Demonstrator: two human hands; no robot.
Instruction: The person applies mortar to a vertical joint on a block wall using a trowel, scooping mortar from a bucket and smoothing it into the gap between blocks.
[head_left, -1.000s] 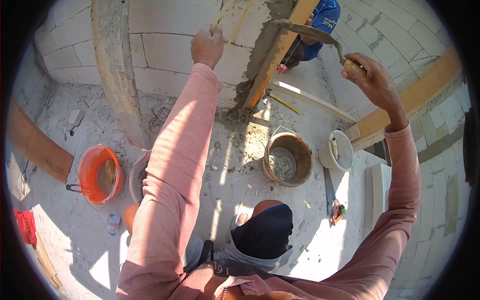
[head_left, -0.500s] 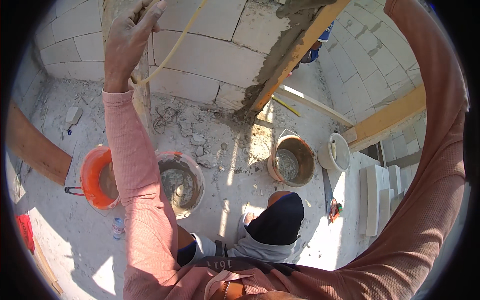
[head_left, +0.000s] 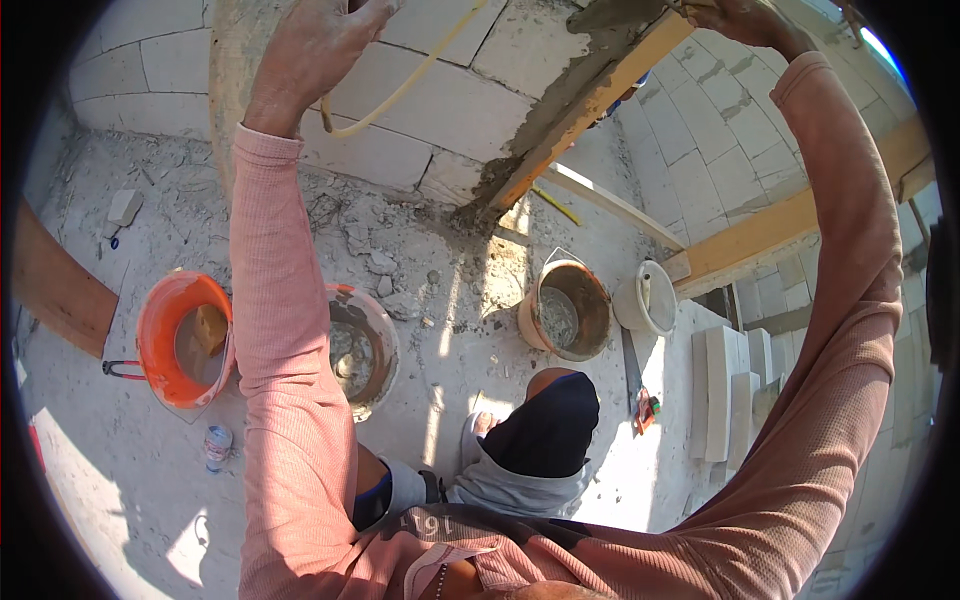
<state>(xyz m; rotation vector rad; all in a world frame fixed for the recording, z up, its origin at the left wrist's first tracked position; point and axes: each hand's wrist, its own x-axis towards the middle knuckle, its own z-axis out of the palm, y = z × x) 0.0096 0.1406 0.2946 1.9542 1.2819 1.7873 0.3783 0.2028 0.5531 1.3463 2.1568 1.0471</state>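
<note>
My left hand (head_left: 318,55) is raised in front of the block wall (head_left: 440,95), its fingers curled and partly cut off by the top edge; what they close on is hidden. A thin yellow hose (head_left: 415,80) hangs in a loop beside its wrist. My right hand (head_left: 745,20) is up at the top right, fingers bent together at the upper part of a wooden board (head_left: 590,110); any small thing in them cannot be made out. Wet grey mortar (head_left: 545,130) is smeared along the wall beside that board.
Below stand an orange bucket (head_left: 155,335) with a sponge-like block (head_left: 210,328), a mortar bucket (head_left: 385,345), another bucket (head_left: 535,310) and a white pail (head_left: 625,300). White blocks (head_left: 715,390) stand at right. A plank (head_left: 770,240) crosses the right side; rubble (head_left: 370,250) lies along the wall.
My right hand has come into view at the board's upper part. My left hand has moved up and right. The view has shifted slightly, revealing the block in the orange bucket.
</note>
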